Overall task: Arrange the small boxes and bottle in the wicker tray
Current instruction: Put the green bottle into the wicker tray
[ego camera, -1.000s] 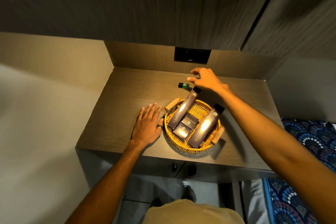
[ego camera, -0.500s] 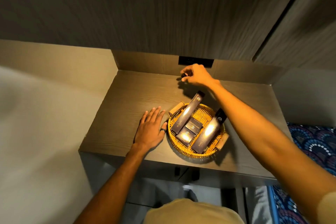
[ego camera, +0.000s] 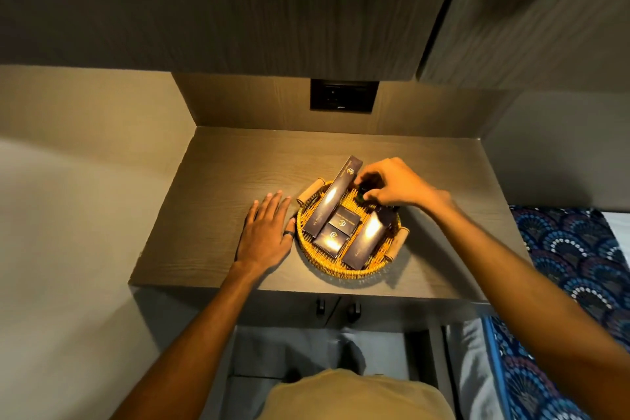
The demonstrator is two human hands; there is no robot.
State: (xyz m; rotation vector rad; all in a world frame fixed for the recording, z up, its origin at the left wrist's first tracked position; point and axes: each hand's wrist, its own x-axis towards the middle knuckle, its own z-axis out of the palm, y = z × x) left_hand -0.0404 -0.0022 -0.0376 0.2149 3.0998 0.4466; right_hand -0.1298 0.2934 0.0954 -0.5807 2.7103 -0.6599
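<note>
Looking from near to far, your left hand (ego camera: pixel 264 235) lay flat on the desk (ego camera: pixel 211 201), fingers spread and holding nothing, its thumb just beside the rim of the wicker tray (ego camera: pixel 341 269). Inside lay two small boxes (ego camera: pixel 335 230) between two long boxes (ego camera: pixel 332 196), all dark and shiny; they were probably light and stiff, so holding them by their sides would have been easy. Farther back, your right hand (ego camera: pixel 392 186) pinched the little dark bottle (ego camera: pixel 366 186) over the tray's far side. It looked small, light and maybe slippery, so gripping around its body seemed safest.
</note>
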